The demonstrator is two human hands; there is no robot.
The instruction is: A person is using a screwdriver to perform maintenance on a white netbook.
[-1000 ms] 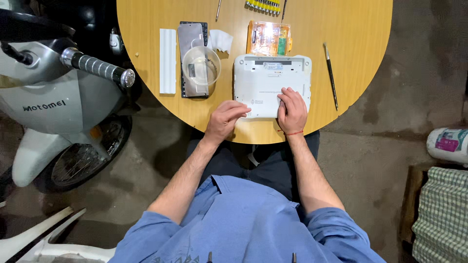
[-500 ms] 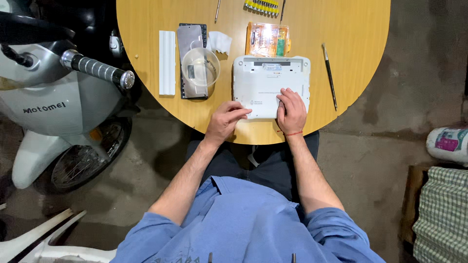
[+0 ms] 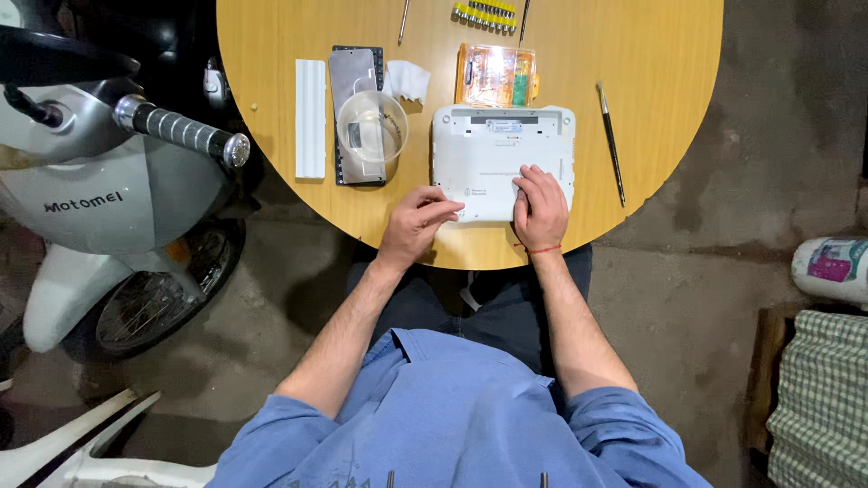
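A small white laptop (image 3: pixel 493 149) lies upside down near the front edge of a round wooden table (image 3: pixel 651 54). My right hand (image 3: pixel 541 206) rests flat on its near right corner, fingers together. My left hand (image 3: pixel 418 220) touches the laptop's near left edge with its fingertips, fingers curled; whether it pinches anything small I cannot tell. Left of the laptop a clear plastic cup (image 3: pixel 372 126) stands on a dark keyboard panel (image 3: pixel 354 72), beside a white strip (image 3: pixel 310 117).
An orange case of tool bits (image 3: pixel 496 76), a crumpled white tissue (image 3: pixel 409 79), a row of yellow-handled bits (image 3: pixel 485 11) and a thin brush (image 3: pixel 611 143) lie on the table. A scooter (image 3: pixel 108 190) stands close at the left. A checked cloth (image 3: pixel 827 398) lies at the right.
None of note: both hands stay on the laptop's near edge, with the left fingers shifting very slightly.
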